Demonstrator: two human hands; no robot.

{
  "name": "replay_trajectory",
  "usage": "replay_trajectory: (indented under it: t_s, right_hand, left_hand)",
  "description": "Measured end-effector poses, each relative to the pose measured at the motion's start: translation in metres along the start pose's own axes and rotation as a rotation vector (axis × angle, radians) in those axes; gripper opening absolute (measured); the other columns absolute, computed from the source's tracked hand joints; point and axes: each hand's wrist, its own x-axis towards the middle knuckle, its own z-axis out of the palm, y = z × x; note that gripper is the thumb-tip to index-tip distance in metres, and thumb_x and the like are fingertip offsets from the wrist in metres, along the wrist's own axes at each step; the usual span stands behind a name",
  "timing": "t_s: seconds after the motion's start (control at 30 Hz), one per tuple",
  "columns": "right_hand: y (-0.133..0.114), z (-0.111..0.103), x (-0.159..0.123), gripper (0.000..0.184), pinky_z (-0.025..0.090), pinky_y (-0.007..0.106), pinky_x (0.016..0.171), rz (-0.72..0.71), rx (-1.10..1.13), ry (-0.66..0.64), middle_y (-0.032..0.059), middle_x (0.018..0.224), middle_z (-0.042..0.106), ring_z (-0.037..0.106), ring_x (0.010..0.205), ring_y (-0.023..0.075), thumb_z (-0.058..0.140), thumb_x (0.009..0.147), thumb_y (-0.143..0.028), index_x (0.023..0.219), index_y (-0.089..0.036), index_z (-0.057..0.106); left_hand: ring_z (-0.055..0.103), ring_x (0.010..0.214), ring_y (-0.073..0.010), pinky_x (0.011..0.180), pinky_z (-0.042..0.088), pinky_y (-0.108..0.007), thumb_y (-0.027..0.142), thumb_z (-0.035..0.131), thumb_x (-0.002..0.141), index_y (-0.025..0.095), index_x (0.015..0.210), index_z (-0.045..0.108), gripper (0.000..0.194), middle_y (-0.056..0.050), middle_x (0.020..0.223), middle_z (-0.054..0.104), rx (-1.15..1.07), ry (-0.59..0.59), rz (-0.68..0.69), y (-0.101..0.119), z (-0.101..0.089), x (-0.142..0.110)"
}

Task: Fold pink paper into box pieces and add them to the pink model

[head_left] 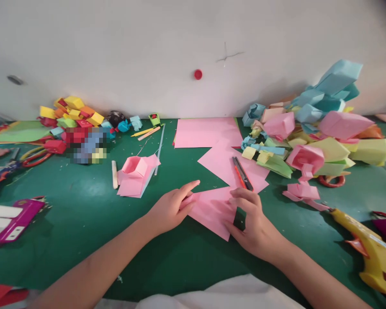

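A pink paper sheet (pixel 212 206) lies on the green table (pixel 83 206) in front of me. My left hand (pixel 172 208) rests at the sheet's left edge, forefinger stretched out, the other fingers curled onto the paper. My right hand (pixel 251 221) presses on the sheet's right part with fingers bent; a small dark gap shows under the palm. Just beyond it, a utility knife (pixel 242 173) with an orange edge lies on another pink sheet (pixel 231 165).
A stack of pink paper (pixel 206 132) lies by the wall. Folded pink pieces (pixel 137 174) sit left of centre. Coloured paper shapes are heaped at right (pixel 321 128) and back left (pixel 73 113). A yellow glue gun (pixel 369 249) lies right; scissors (pixel 35 156) and a purple tool (pixel 13 219) lie left.
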Motion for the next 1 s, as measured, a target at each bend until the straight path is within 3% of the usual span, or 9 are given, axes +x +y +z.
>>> replay_trajectory:
  t_s: [0.13,0.27,0.37,0.43,0.53,0.6,0.73,0.83,1.0]
  right_hand:
    - [-0.001,-0.005,0.007,0.054,0.051,0.05,0.101,0.042,0.014,-0.306,0.015,0.14,0.046,0.045,0.13,0.03,0.057,0.093,-0.015,0.143,-0.024,0.039]
    - [-0.007,-0.011,0.014,0.054,0.046,0.052,0.107,0.074,0.008,-0.516,0.0109,0.146,0.049,0.043,0.132,0.0311,0.062,0.093,-0.027,0.144,-0.026,0.045]
    - [-0.01,-0.013,0.016,0.048,0.044,0.053,0.108,0.093,-0.002,-0.552,0.0095,0.148,0.048,0.043,0.131,0.0321,0.064,0.092,-0.031,0.139,-0.028,0.053]
    - [-0.011,-0.014,0.017,0.045,0.044,0.053,0.107,0.111,-0.003,-0.555,0.0088,0.148,0.049,0.044,0.131,0.0319,0.064,0.092,-0.032,0.136,-0.029,0.055]
    - [-0.01,-0.013,0.017,0.043,0.043,0.053,0.107,0.118,0.001,-0.544,0.0087,0.147,0.05,0.045,0.131,0.0314,0.066,0.091,-0.033,0.133,-0.028,0.057]
    - [-0.009,-0.013,0.017,0.034,0.044,0.052,0.107,0.117,0.001,-0.523,0.009,0.143,0.053,0.047,0.128,0.0303,0.065,0.092,-0.03,0.125,-0.025,0.061]
    - [-0.006,-0.013,0.016,0.016,0.044,0.048,0.106,0.104,0.007,-0.469,0.0088,0.133,0.06,0.051,0.124,0.0265,0.055,0.093,-0.017,0.106,-0.022,0.063]
    - [-0.005,-0.015,0.016,0.029,0.041,0.048,0.11,0.071,0.013,-0.458,0.0085,0.135,0.06,0.05,0.128,0.0256,0.055,0.089,-0.013,0.115,-0.022,0.062]
    - [-0.008,-0.015,0.014,0.055,0.037,0.055,0.114,0.024,-0.04,-0.489,0.0115,0.15,0.049,0.042,0.136,0.032,0.067,0.083,-0.025,0.137,-0.022,0.053]
  left_hand:
    - [0.066,0.076,-0.0129,0.07,0.05,-0.023,0.028,0.041,0.104,0.024,0.153,0.033,0.049,0.0,0.096,0.071,-0.131,0.06,-0.091,0.004,0.001,0.001]
    - [0.062,0.066,-0.0128,0.065,0.05,-0.024,0.021,0.043,0.102,0.023,0.153,0.033,0.052,0.002,0.086,0.068,0.024,0.179,-0.103,-0.002,0.007,0.004]
    - [0.065,0.1,-0.0222,0.088,0.053,-0.037,0.015,0.052,0.095,0.021,0.153,0.034,0.061,-0.01,0.12,0.067,0.283,0.293,0.025,-0.01,0.009,0.006]
    - [0.057,0.123,-0.0293,0.1,0.048,-0.046,0.011,0.053,0.093,0.022,0.148,0.043,0.058,-0.015,0.141,0.056,0.425,0.303,0.115,-0.013,0.007,0.006]
    - [0.046,0.136,-0.0325,0.105,0.041,-0.05,0.004,0.047,0.092,0.025,0.126,0.064,0.043,-0.01,0.148,0.053,0.516,0.157,0.294,-0.014,-0.002,0.006]
    - [0.045,0.139,-0.0305,0.106,0.037,-0.05,0.005,0.045,0.093,0.024,0.118,0.067,0.038,-0.007,0.144,0.059,0.481,0.008,0.389,-0.012,-0.009,0.004]
    - [0.043,0.141,-0.0315,0.112,0.03,-0.051,0.026,0.06,0.09,0.02,0.124,0.062,0.034,-0.009,0.148,0.055,0.336,-0.194,0.373,-0.005,-0.021,0.002]
    - [0.045,0.137,-0.0344,0.111,0.029,-0.052,0.047,0.072,0.082,0.021,0.129,0.059,0.055,-0.012,0.152,0.05,0.3,-0.289,0.326,0.001,-0.027,0.001]
    - [0.051,0.126,-0.0345,0.102,0.031,-0.05,0.059,0.071,0.08,0.027,0.14,0.053,0.071,-0.012,0.146,0.053,0.364,-0.324,0.296,0.008,-0.026,-0.001]
